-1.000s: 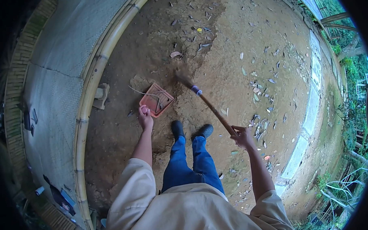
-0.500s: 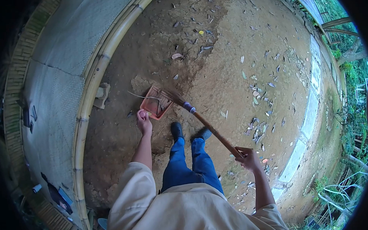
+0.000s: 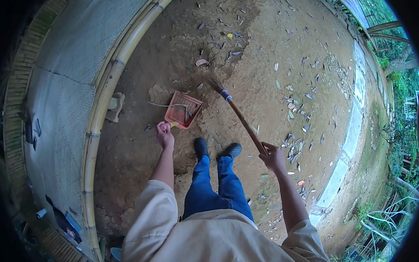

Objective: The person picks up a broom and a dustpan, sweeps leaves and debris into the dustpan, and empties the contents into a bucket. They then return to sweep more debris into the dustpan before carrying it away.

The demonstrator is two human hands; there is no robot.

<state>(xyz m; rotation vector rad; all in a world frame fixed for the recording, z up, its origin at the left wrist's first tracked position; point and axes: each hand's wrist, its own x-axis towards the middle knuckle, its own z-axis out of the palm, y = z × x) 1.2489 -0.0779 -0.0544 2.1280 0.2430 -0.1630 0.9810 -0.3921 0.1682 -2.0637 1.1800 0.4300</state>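
**Both tools gripped, working ends apart**

At the left, a woven mat [image 3: 62, 85] ends at a bamboo pole [image 3: 117, 62], which forms the long edge on that side. Right of the pole, the left hand [image 3: 165, 136] is closed around the yellow handle [image 3: 173, 124] of an orange-red dustpan [image 3: 174, 116]. The dustpan lies just far and right of that fist, its ridged lip turned to the far side, with a thin twig [image 3: 165, 105] across it and poking out over its left edge. Whether the pan rests flat on the soil [image 3: 258, 60], I cannot tell.

Two dark clogs [image 3: 201, 149] stand on the near side of the pan, slightly right.

Far and right of the lip, near but not touching it, are the bristles [image 3: 215, 83] of a stick broom [image 3: 240, 115]. Its long axis slants from far left to near right, ending in the right hand [image 3: 272, 157], wrapped around the handle's near end. The left hand is much nearer the pan. Soil spreads far and right of the bristles; scattered dry leaves [image 3: 291, 149] lie farther right, before a pale edging strip [image 3: 335, 182].
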